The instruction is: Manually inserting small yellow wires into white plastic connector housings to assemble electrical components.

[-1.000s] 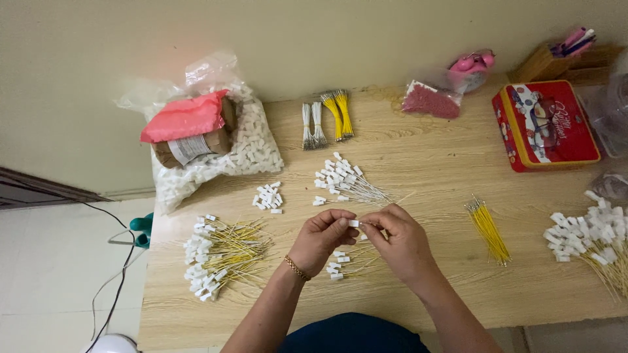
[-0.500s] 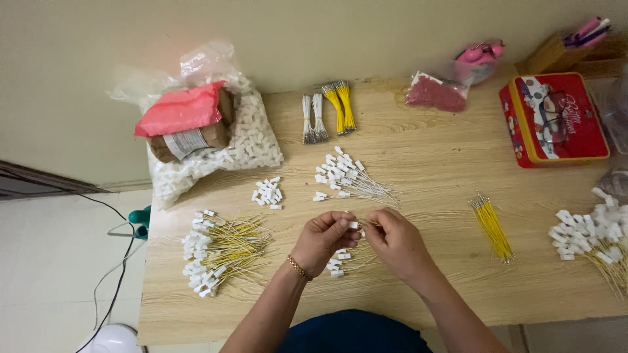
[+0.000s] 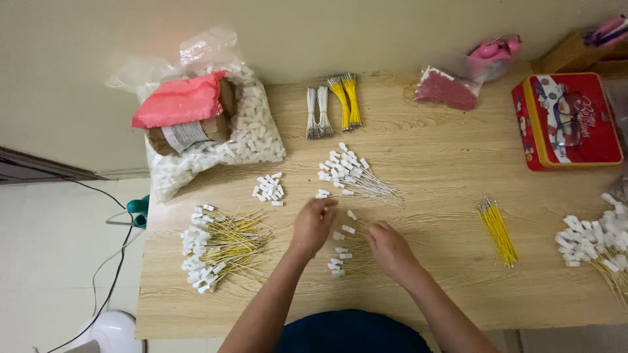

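Soft, even indoor light falls from above on the wooden table (image 3: 425, 163), bright enough to show its grain clearly. Shadows are faint and short, lying close under the left hand (image 3: 314, 224) and right hand (image 3: 388, 247). The left hand looks slightly smeared by motion. Mild glare sits on the clear plastic bag (image 3: 216, 52) at the far left corner and on the red tin (image 3: 568, 121) at the far right corner. The table's edges bow slightly from wide-angle distortion, and detail softens toward the right edge.
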